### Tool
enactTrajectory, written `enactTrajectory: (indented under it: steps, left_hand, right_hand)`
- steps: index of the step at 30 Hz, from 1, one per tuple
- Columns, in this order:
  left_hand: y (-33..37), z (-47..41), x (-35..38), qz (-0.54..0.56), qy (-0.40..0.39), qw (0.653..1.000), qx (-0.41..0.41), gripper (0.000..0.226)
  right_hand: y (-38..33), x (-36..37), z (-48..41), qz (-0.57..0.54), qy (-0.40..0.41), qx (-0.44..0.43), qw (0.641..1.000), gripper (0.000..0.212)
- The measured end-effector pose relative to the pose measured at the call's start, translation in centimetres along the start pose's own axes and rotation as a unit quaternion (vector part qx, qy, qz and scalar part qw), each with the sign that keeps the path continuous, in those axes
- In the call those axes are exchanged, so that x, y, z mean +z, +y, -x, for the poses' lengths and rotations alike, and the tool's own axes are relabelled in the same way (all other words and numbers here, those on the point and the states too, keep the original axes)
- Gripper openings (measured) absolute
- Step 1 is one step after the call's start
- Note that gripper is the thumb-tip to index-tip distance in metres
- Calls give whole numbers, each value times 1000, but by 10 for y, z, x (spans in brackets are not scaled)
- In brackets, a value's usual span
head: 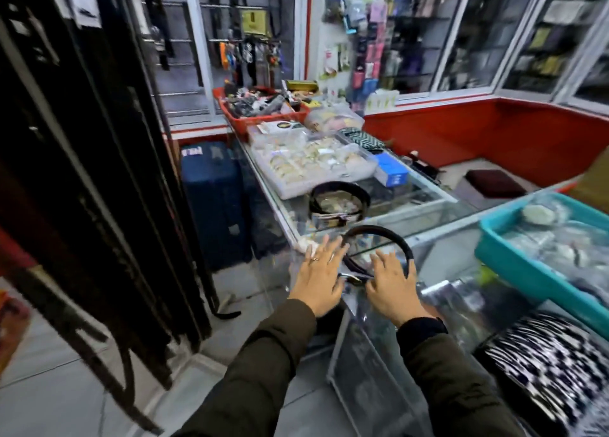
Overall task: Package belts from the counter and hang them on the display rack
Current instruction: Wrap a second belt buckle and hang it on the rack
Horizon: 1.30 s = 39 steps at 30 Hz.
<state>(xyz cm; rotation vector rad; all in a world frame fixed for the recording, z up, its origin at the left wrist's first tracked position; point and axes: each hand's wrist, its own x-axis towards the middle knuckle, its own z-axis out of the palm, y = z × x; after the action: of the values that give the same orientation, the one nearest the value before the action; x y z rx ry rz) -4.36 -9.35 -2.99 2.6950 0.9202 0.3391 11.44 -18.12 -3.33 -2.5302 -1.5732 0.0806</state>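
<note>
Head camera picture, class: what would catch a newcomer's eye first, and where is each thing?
Two bare hands, left hand and right hand, fingers spread over a coiled black leather belt on the glass counter at lower centre. A second coiled black belt lies further back on the counter. Long dark belts hanging on the rack fill the left side, and a teal plastic tray sits at right.
</note>
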Motion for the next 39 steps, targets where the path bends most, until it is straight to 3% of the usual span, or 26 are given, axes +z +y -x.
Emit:
enactTrajectory:
  steps: [3,6,10,13,18,22,25,28,32,34,36,39]
  left_hand:
    - [16,-19,14,-25,-105,994,24,68]
    - [26,-32,23,-59,-147,987,22,71]
    - [27,-40,26,-86,-101,991,23,53]
    - [14,-39,20,-92,-88,991,37,41]
    - [-12,-21,-4,19,-51,998,23,40]
    - [-31,-4,-25,136,78,988,-4,45]
    - [-33,10,-48,211,237,947,-48,46]
    - [-36,23,-64,320,350,872,-124,57]
    - [-44,32,-87,569,362,699,-240,58]
    - [-46,41,-102,632,345,643,-261,45]
    - [-50,52,-115,641,346,636,-254,39]
    - [-59,69,-135,602,382,660,-236,36]
  right_hand:
    - [18,-2,5,24,-88,-27,995,57]
    - [26,2,6,25,-70,-41,996,52]
    - [32,5,0,-39,-20,-57,997,36]
    - [30,-2,-5,-126,-58,-73,988,25]
    - [10,-17,-18,-224,-84,-134,962,16]
    - [-23,-36,-29,-270,-44,-177,946,21]
    - [-50,-47,-36,-310,-16,-198,930,24]
    - [-78,-54,-39,-370,-8,-201,907,23]
    - [-114,-62,-40,-456,-14,-211,864,18]
    - [-133,-66,-38,-502,-30,-224,835,15]
    - [-149,-70,-33,-541,-35,-229,809,13]
    - [-171,-73,-28,-605,-40,-216,765,14]
